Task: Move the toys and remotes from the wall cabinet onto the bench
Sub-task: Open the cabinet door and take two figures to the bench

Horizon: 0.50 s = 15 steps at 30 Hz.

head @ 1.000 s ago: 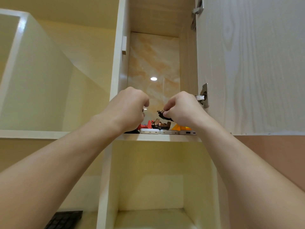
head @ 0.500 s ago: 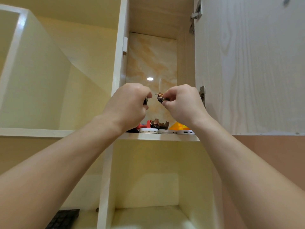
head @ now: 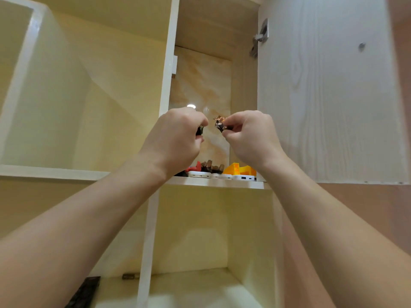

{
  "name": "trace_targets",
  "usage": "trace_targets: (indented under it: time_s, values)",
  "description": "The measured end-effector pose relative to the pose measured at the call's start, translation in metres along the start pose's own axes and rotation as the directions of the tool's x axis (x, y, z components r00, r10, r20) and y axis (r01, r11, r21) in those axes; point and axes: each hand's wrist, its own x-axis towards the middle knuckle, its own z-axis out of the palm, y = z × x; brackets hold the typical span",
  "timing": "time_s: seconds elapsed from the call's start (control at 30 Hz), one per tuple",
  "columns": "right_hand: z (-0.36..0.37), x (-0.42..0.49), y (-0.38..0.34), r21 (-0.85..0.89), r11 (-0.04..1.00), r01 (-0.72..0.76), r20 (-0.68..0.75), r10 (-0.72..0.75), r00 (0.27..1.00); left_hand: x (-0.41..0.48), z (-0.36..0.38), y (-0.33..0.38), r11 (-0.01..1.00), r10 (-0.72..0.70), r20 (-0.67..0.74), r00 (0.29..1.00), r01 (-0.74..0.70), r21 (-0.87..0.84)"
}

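**Entry 1.** My right hand [head: 253, 138]: fingers curled, thumb and fingertips pinching a copper-brown figure [head: 219, 123] by its lower end. I hold it in the air in front of the open compartment, well above the shelf [head: 222, 184]. The grip is low so that the spiky top stands free of my fingers and is not crushed.

**Entry 2.** My left hand [head: 175, 138]: closed in a fist round a dark piece [head: 200, 130]. Only a corner shows between thumb and forefinger, so I cannot tell what it is. It is level with the right hand, near it but not touching. One item per hand means fewer trips, I judge.

**Entry 3.** Stock on the shelf: a red toy [head: 195, 168], a brown toy [head: 211, 167] and a yellow toy [head: 239, 169]. They stand behind white remotes [head: 199, 174], which lie flat along the front edge. Lifting the toys first keeps me from dragging the remotes off the lip.

**Entry 4.** Cabinet door [head: 322, 96]: swung open to my right, which leaves the compartment free for both arms.

**Entry 5.** Bench: not in view. Both held items have yet to go down to it. With this much on the shelf, I judge the job far from done.

**Entry 6.** Dark slab [head: 85, 290], lower left, below the cabinet: possibly a keyboard, and not part of this task.
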Motion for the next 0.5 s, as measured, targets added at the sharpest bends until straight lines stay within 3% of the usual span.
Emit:
trace_targets:
  time_s: [0.5]
  values:
    - [-0.033, -0.025, -0.056, -0.099, 0.995, 0.021, -0.112, -0.032, 0.993, -0.012, -0.056, 0.007, 0.986, 0.099, -0.108, 0.989, -0.112, -0.122]
